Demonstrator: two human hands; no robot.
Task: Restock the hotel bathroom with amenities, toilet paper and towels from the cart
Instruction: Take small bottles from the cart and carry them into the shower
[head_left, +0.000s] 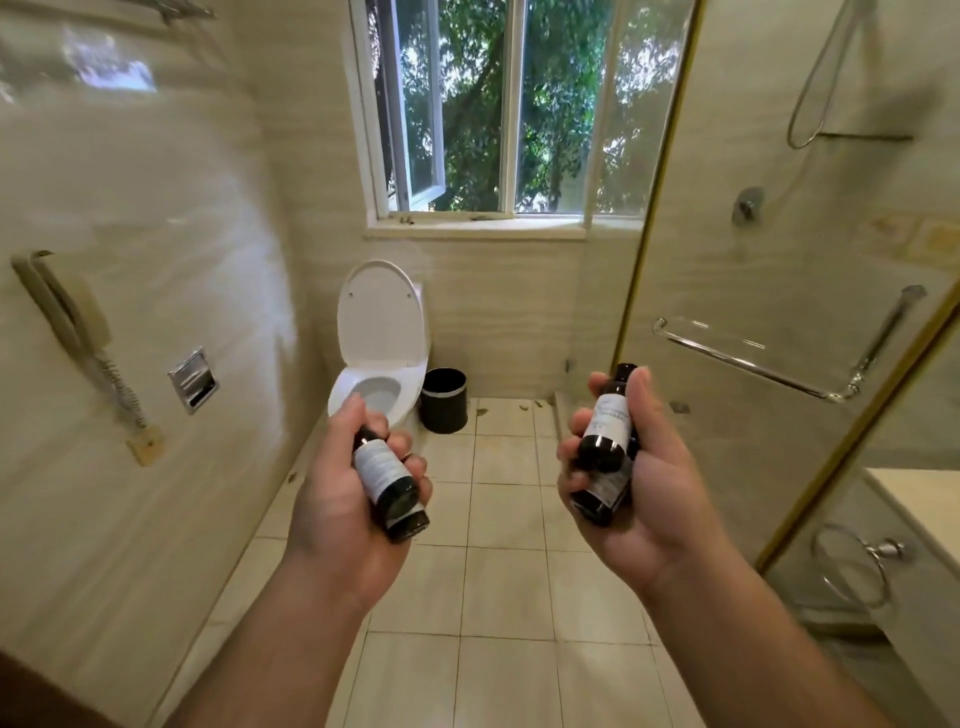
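My left hand (337, 499) is closed around small dark amenity bottles with white labels (387, 480), held tilted over the tiled floor; it looks like two, one behind the other. My right hand (641, 483) grips two more dark amenity bottles (605, 431), one above the other, caps pointing up. Both hands are held out in front of me at chest height, apart from each other. A recessed chrome toilet paper holder (193, 380) sits in the left wall. No cart or towels are in view.
A white toilet (379, 338) with its lid up stands under the window (467, 109), a black bin (443, 400) beside it. A glass shower screen (727, 260) with a towel bar (748, 361) is on the right. A wall phone (67, 317) hangs left. A towel ring (852, 566) is low right.
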